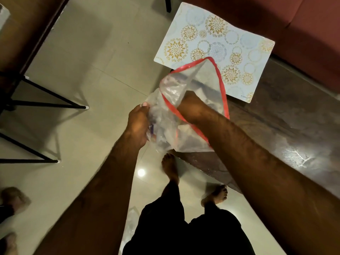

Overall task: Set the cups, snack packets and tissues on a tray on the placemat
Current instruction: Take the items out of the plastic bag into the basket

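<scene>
From where the head camera looks down, the person stands at the corner of a dark wooden counter (287, 115), bare feet on the pale tiled floor (103, 57). At about one o'clock lies the placemat (211, 39), pale with gold and grey flower rounds, flat on the counter with its far corner overhanging the edge; it carries no tray, and no tray shows anywhere in view. Near the centre, a clear plastic bag with a red rim (185, 105) is held over the counter's corner, just short of the mat's near edge. The left hand (138, 124) is clamped on the bag's outer side, bunching the film. The right hand (193, 107) is thrust in through the open mouth up to the wrist; its fingers are hidden by the crumpled film, so I cannot tell whether they are spread or closed on something. Blurred pale shapes and a bit of purple show through the plastic, likely the tissues or packets, but I cannot name them. I reckon the bag is light, limp and slippery, best pinched at the red rim, while anything inside should be lifted gently, since cups or snack packets could crush.
</scene>
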The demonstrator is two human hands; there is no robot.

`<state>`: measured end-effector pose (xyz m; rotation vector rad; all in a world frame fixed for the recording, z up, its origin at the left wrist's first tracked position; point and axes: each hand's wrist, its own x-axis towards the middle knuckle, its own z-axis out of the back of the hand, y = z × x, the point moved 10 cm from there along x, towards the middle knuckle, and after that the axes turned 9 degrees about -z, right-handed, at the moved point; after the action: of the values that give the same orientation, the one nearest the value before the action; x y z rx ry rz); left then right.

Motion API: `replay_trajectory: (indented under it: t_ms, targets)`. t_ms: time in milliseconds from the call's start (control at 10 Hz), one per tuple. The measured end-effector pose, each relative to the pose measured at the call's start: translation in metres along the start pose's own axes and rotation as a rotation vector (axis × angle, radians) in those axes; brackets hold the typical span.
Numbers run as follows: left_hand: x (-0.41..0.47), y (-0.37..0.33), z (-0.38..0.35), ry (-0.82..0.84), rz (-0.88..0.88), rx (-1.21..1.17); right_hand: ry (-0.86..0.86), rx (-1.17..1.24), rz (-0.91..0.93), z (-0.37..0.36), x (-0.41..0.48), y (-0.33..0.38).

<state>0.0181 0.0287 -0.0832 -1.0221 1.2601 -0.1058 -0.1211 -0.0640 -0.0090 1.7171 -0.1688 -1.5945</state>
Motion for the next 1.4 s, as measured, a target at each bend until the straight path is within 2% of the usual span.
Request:
replay_trajectory:
  t_ms: [100,200,300,400,500,700,800,900,1000,1100,1200,1300,1400]
  targets:
    - [0.008,0.004,0.031,-0.214,-0.046,0.057,-0.035,0.060,-0.027,0.025,-0.006,0.004]
    - [0.011,0.008,0.062,-0.369,-0.046,0.139,0.024,0.202,-0.006,0.042,-0.018,0.016]
    - [0.010,0.018,0.100,-0.477,-0.029,0.292,0.067,0.399,0.088,0.078,-0.031,0.039]
    - [0.007,0.037,0.119,-0.508,0.042,0.237,-0.030,0.520,0.111,0.108,-0.021,0.043]
    - [0.003,0.054,0.134,-0.418,0.111,0.275,-0.238,0.555,-0.032,0.134,0.014,0.020]
    - [-0.008,0.061,0.131,-0.230,0.069,0.260,-0.215,0.425,-0.179,0.088,0.058,-0.014]
    - [-0.007,0.057,0.134,-0.241,0.040,0.266,-0.163,0.462,-0.234,0.064,0.073,-0.033]
    - [-0.007,0.056,0.134,-0.251,0.027,0.233,-0.120,0.285,-0.300,0.040,0.080,-0.056]
    - [-0.007,0.051,0.133,-0.298,-0.037,0.231,-0.205,0.087,-0.255,0.049,0.065,-0.052]
    - [-0.006,0.041,0.120,-0.329,-0.103,0.178,0.050,0.154,-0.156,0.040,0.054,-0.029]
    - [-0.004,0.035,0.100,-0.310,-0.110,0.133,0.329,0.074,-0.133,0.007,0.027,-0.016]
    - [-0.005,0.015,0.046,-0.188,-0.154,0.092,0.298,-0.188,-0.050,-0.018,0.010,-0.011]
    - [-0.009,0.003,0.000,-0.038,-0.119,-0.017,0.242,-0.224,0.007,-0.027,0.012,-0.011]
